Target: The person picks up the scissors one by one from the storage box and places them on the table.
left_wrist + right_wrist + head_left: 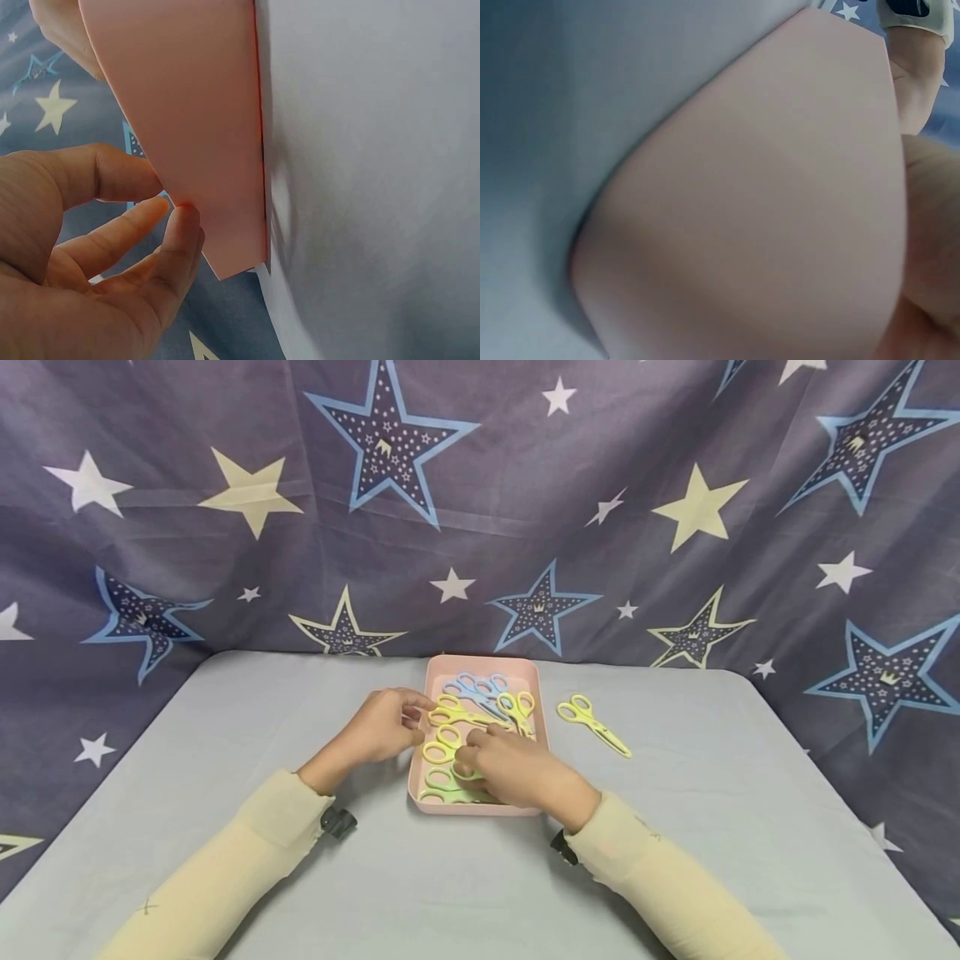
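On the grey cloth stands a shallow pink tray (543, 731) holding several pairs of children's scissors. Blue scissors (480, 697) lie at its far end, beside yellow scissors (516, 714). Nearer are more yellow pairs, then green scissors (448, 783) at the near end. At the left rim my left hand (384, 724) pinches the tray's edge; its fingers (181, 240) show against the outer wall (202, 135). My right hand (517, 766) reaches into the near right part, fingers curled on a green scissors handle, fingertips partly hidden. In the right wrist view the tray wall (757, 195) hides most of that hand.
One pair of yellow scissors (592, 724) lies outside the tray to its right, tips toward the near right. A dark curtain (615, 435) with stars hangs behind the table. Cream sleeves (247, 860) and dark wrist cameras (339, 822) are close to the tray's near end.
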`<act>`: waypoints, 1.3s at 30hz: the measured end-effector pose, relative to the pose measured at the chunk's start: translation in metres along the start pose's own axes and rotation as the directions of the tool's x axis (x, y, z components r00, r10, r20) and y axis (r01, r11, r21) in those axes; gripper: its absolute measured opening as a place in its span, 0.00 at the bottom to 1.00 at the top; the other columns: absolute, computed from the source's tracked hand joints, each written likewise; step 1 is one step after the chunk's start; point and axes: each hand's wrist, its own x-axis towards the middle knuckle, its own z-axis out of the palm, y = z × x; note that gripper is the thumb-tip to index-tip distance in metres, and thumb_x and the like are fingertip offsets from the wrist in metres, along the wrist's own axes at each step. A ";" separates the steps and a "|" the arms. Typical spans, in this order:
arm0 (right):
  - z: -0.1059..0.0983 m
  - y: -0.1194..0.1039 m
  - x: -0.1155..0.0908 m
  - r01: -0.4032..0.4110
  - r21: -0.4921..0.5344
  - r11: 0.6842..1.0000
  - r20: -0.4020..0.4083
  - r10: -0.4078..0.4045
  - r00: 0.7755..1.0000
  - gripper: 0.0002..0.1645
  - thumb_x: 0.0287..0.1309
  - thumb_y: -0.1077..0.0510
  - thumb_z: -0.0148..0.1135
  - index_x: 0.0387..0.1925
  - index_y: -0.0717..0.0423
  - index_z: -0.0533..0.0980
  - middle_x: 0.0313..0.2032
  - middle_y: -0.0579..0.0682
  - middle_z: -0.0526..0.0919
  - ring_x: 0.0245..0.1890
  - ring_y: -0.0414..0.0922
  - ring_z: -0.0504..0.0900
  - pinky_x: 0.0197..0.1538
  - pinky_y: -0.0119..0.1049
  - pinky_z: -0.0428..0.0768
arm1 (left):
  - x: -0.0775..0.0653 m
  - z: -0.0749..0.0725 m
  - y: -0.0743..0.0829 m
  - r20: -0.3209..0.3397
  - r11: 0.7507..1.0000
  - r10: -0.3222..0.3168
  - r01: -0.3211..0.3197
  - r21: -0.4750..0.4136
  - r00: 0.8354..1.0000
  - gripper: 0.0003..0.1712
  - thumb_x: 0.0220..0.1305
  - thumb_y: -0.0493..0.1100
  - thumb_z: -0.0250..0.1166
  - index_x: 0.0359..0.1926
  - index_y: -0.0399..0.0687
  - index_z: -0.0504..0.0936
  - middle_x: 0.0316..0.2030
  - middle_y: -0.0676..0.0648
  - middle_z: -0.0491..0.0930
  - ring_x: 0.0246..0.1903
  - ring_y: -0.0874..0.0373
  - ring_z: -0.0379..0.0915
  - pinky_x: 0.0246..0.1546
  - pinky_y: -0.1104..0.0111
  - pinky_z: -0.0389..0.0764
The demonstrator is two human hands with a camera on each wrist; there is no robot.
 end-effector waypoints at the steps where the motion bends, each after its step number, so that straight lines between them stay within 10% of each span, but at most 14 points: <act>1: 0.001 0.000 0.000 -0.001 0.005 1.000 -0.002 0.001 1.000 0.07 0.62 0.53 0.71 0.41 0.45 0.81 0.37 0.44 0.79 0.37 0.47 0.77 0.44 0.38 0.78 | 0.000 0.000 0.000 -0.001 1.000 -0.002 0.002 -0.001 1.000 0.26 0.50 0.30 0.69 0.55 0.37 0.85 0.48 0.39 0.85 0.44 0.51 0.83 0.46 0.57 0.86; 23: 0.001 -0.001 0.000 -0.062 0.126 0.990 0.073 0.053 0.996 0.11 0.63 0.56 0.70 0.47 0.47 0.86 0.39 0.46 0.83 0.37 0.45 0.82 0.43 0.35 0.82 | -0.001 0.000 0.001 -0.002 1.000 0.003 -0.003 -0.004 1.000 0.25 0.50 0.30 0.69 0.54 0.38 0.86 0.47 0.40 0.86 0.44 0.50 0.83 0.47 0.56 0.86; 39: -0.003 -0.009 -0.002 -0.095 -0.076 0.993 -0.023 0.094 0.995 0.09 0.63 0.46 0.70 0.43 0.42 0.86 0.37 0.44 0.81 0.34 0.47 0.81 0.27 0.39 0.79 | -0.001 0.000 0.001 -0.001 1.000 -0.004 0.004 -0.002 1.000 0.25 0.51 0.31 0.69 0.54 0.40 0.86 0.46 0.41 0.85 0.45 0.50 0.82 0.47 0.56 0.85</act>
